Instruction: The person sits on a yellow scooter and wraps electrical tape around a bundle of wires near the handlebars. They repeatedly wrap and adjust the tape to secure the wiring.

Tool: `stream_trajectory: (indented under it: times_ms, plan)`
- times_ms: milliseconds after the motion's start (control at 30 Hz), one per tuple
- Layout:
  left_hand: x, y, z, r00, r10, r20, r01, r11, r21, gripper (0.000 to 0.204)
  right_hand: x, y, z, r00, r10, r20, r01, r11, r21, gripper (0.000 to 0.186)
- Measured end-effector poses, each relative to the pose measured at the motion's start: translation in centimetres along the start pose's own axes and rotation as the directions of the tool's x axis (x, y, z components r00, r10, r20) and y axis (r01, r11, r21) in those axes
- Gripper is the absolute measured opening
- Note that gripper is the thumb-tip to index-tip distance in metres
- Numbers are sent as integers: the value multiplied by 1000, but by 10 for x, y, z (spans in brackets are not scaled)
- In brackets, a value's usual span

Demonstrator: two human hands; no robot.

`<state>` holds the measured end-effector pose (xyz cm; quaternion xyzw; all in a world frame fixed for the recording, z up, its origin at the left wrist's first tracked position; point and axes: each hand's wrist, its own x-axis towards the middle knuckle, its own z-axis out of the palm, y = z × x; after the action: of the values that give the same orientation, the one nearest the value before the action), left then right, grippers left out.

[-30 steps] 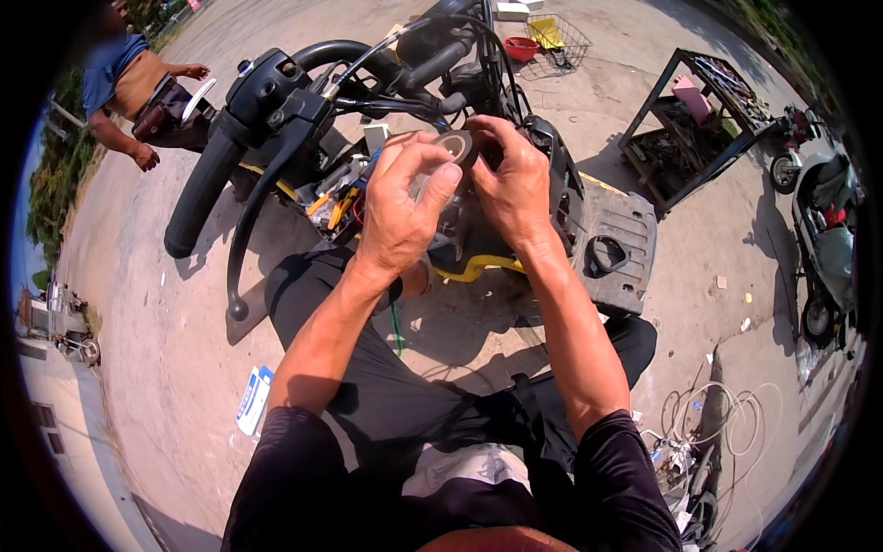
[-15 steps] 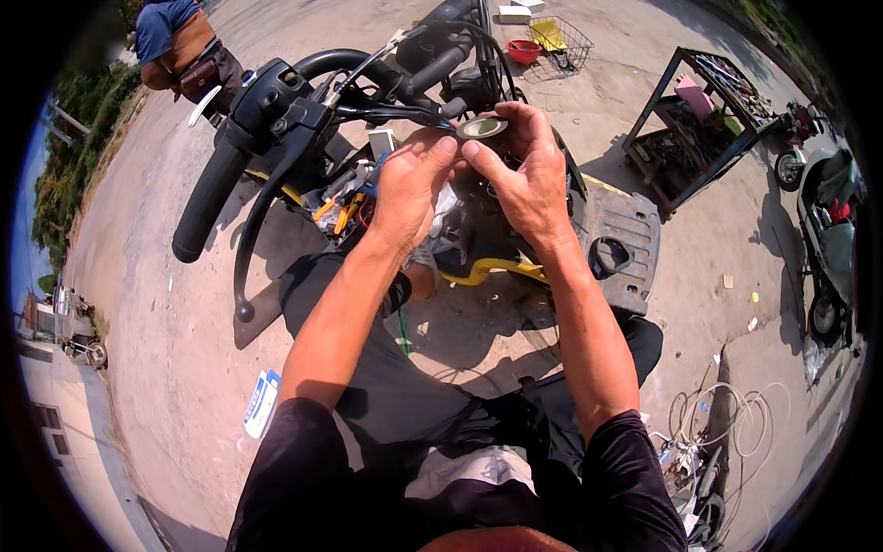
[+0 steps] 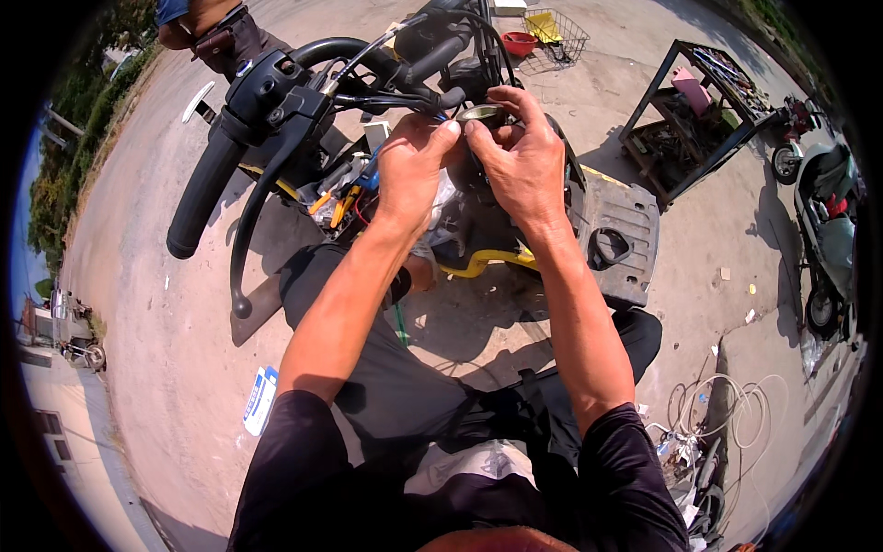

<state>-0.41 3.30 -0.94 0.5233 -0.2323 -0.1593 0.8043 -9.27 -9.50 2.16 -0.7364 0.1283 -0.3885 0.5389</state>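
Beside the handlebar of a partly dismantled scooter, both my hands work close together. My right hand is closed on a small roll of tape, dark outside with a pale core, its fingers curled over the far side and its thumb at the near edge. Just left of it, my left hand pinches thin blue wires at the end of a dark cable bundle. Its fingertips are partly hidden behind the thumb. The two thumbs nearly meet. Left of my hands is the black grip with its brake lever.
Orange-handled pliers and other tools lie in the scooter's front, above a yellow frame tube. A ribbed black footboard is at right. Beyond stand a tool cart, a wire basket, a red bowl and another person.
The tape roll has tilted and sits slightly higher between my hands. My right fingers have shifted around it. The whole view has moved slightly, and the other person appears higher at the edge.
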Motion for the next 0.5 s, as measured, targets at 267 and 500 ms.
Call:
stream_trajectory:
  times_ms: [267, 500]
  plan:
    - [-7, 12, -1, 996, -90, 2, 90, 992, -86, 41, 3, 15, 9, 998, -61, 22, 63, 992, -109, 27]
    - [0, -2, -11, 999, -30, 17, 24, 948, 316, 48, 5, 17, 2, 997, -49, 51, 54, 994, -91, 26]
